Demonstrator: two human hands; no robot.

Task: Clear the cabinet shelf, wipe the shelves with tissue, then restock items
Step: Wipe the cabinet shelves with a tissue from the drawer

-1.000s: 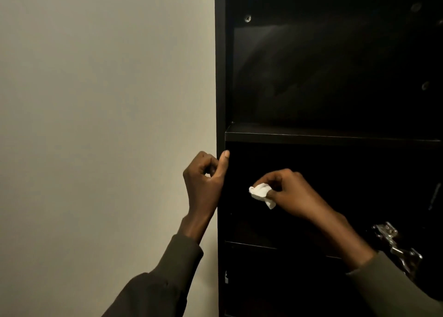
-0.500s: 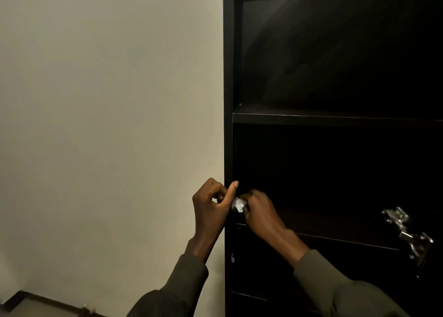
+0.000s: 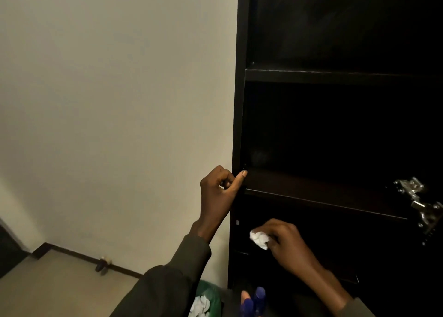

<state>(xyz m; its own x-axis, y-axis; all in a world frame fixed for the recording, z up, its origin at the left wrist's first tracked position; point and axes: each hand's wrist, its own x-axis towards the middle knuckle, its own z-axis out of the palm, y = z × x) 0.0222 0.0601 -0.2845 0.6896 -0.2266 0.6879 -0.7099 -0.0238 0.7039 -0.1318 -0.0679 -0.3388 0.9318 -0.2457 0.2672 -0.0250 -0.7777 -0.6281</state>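
— Pale wall (image 3: 115,96) fills the left; the dark cabinet (image 3: 239,100) stands on the right. Can you see inside it?

— Hardly, the inside is almost black. Only the shelf (image 3: 323,193) edges and a metal hinge (image 3: 417,204) show.

— And the hands?

— The left hand (image 3: 217,193) has curled fingers and holds nothing; its thumb touches the cabinet's side edge. The right hand (image 3: 286,244) pinches a crumpled tissue (image 3: 259,238) below that shelf.

— What is at the bottom?

— A green bin (image 3: 211,295) with white tissues and blue bottle tops (image 3: 260,295), both cut off.
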